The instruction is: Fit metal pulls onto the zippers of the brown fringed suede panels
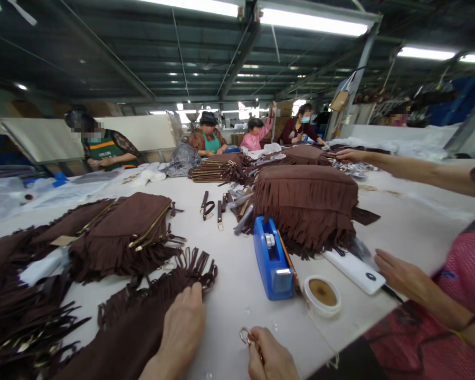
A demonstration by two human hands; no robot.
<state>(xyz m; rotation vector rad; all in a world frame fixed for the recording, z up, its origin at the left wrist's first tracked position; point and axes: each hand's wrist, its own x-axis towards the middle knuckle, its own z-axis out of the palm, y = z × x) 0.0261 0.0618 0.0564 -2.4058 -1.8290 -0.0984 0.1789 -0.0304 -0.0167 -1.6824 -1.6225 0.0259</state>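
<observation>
At the lower middle, my left hand (184,324) is closed on the edge of a dark brown fringed suede bag (130,332), with strips of fringe spreading past my fingertips. To its right, above the table's near side, my right hand (273,356) pinches a gold-coloured metal clasp (245,336). The clasp's curved end sticks out from my fingers, while the rest is hidden in the hand. A gap of bare white table (225,316) separates my two hands. Left of the held bag lie more brown fringed bags (122,227) with gold zippers.
Ahead stand a blue tape dispenser (273,264), a round tub (322,295) and a white device (358,272). Behind them is a stack of fringed bags (304,206). Short straps (219,211) lie mid-table. A co-worker's hand (399,274) reaches in from the right; several people work across the table.
</observation>
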